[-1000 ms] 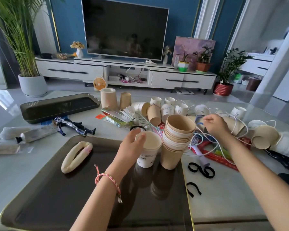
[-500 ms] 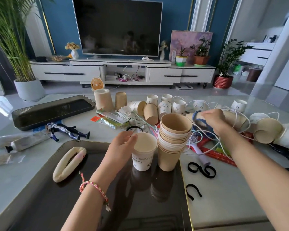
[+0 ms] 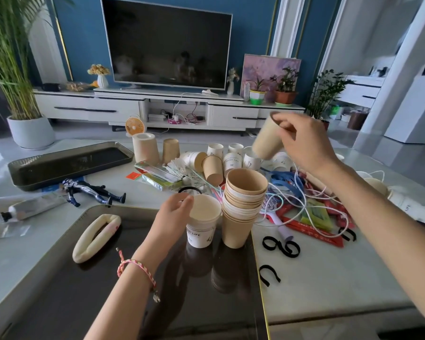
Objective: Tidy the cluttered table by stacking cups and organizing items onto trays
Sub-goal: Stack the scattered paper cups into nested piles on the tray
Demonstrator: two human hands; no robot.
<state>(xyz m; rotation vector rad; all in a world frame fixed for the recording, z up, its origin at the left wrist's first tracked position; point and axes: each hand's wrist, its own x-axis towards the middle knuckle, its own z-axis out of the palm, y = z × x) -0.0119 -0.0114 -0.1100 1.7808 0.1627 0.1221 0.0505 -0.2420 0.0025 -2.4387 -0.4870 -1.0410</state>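
Gripping the rim of a white cup [image 3: 201, 224], the left hand [image 3: 172, 217] has its fingers curled over the near-left edge. The cup stands upright on the dark tray [image 3: 108, 290], just left of the stack [image 3: 241, 207] of brown cups. Whether cup and stack touch cannot be told. The stack stands upright at the tray's far right corner.

Above and right of the stack, the right hand [image 3: 302, 143] holds a single brown cup [image 3: 266, 141] in the air. Its fingers are curled round the narrow end. This cup is tilted, with the wide end lower and pointing toward the stack.

Behind the stack, loose cups [image 3: 216, 168] stand or lie on the table [image 3: 329, 278], some white and some brown. Right of the stack lies a tangle of cords [image 3: 304, 192] over red packets [image 3: 312, 231], with a brush [image 3: 275, 214] just beside the stack's base. Near-right of the stack, black loops [image 3: 281, 246] lie on the table.

Left of the stack, a cream ring [image 3: 96, 236] lies on the tray. Farther left are a toy figure [image 3: 91, 190] and a tube [image 3: 32, 209]. A second tray [image 3: 69, 163] sits well apart, far left of the stack.
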